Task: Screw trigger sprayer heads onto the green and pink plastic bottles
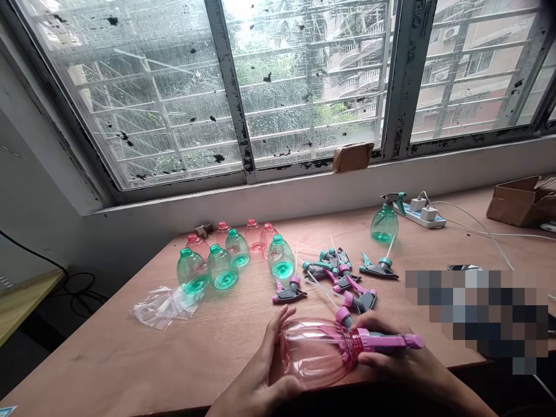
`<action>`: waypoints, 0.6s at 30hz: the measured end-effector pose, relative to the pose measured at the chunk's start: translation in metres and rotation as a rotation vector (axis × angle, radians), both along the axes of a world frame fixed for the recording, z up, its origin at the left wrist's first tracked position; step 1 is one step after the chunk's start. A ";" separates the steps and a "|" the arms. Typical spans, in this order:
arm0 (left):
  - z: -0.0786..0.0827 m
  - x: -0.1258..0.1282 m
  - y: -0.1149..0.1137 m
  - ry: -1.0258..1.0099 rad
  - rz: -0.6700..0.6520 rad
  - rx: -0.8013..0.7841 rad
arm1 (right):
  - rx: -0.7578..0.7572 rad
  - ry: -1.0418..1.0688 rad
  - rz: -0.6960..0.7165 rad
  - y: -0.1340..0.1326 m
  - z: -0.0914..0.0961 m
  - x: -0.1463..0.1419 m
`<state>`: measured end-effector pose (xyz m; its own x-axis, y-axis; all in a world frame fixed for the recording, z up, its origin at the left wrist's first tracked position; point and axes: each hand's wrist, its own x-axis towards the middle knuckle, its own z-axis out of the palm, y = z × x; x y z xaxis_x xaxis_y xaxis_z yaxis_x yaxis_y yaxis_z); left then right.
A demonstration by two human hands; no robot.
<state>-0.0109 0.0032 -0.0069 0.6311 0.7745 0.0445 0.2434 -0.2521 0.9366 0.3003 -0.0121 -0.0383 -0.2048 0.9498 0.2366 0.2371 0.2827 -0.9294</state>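
A clear pink spray bottle (315,350) lies sideways between my hands at the table's front edge. My left hand (271,370) is wrapped round its base. My right hand (391,347) grips the pink and grey trigger sprayer (382,341) at the bottle's neck; whether its collar is fully threaded cannot be seen. Just beyond lie several loose trigger sprayers, among them a pink one (289,291) and a green one (380,266), some with thin tubes pointing up. Green bottles without tops (222,269) stand farther left, with pink ones (253,234) behind them.
A clear plastic bag (167,307) lies at the left. An assembled green spray bottle (384,223) stands near a power strip (419,214) with plugs and white cables. A cardboard box (519,200) sits at the far right, and a blurred patch (482,313) covers the right side.
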 end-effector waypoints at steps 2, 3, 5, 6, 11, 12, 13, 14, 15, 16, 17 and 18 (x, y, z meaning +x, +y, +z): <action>0.005 0.001 -0.001 -0.005 0.015 -0.044 | 0.011 -0.021 0.039 0.000 -0.002 0.001; 0.006 0.002 -0.001 -0.003 0.024 -0.071 | 0.017 -0.026 0.050 0.000 -0.003 0.001; 0.008 0.003 -0.003 -0.009 0.022 -0.118 | 0.027 -0.018 0.045 -0.001 -0.004 0.002; 0.008 0.004 -0.004 -0.018 0.015 -0.135 | 0.030 -0.013 0.036 0.000 -0.004 0.002; -0.002 0.005 -0.004 -0.074 0.038 -0.067 | 0.029 -0.002 -0.001 -0.001 -0.004 0.001; -0.004 0.005 -0.003 -0.071 0.048 -0.044 | 0.029 0.010 -0.017 -0.001 -0.004 0.000; -0.006 0.005 -0.003 -0.066 0.057 -0.032 | 0.026 0.025 -0.036 -0.001 -0.005 0.000; -0.007 0.005 -0.003 -0.062 0.060 -0.033 | 0.020 0.040 -0.055 -0.002 -0.005 -0.001; -0.008 0.005 -0.002 -0.061 0.059 -0.040 | 0.011 0.057 -0.070 -0.002 -0.006 -0.001; -0.009 0.004 -0.002 -0.059 0.057 -0.049 | 0.002 0.072 -0.076 -0.002 -0.006 -0.001; -0.009 0.003 -0.001 -0.052 0.059 -0.053 | -0.004 0.083 -0.074 -0.002 -0.007 0.000; -0.009 0.003 0.000 -0.040 0.063 -0.051 | -0.001 0.090 -0.070 -0.002 -0.007 0.000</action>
<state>-0.0082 0.0027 -0.0163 0.5798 0.8143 0.0280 0.2189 -0.1888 0.9573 0.3001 -0.0142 -0.0454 -0.1157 0.9612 0.2504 0.1724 0.2677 -0.9480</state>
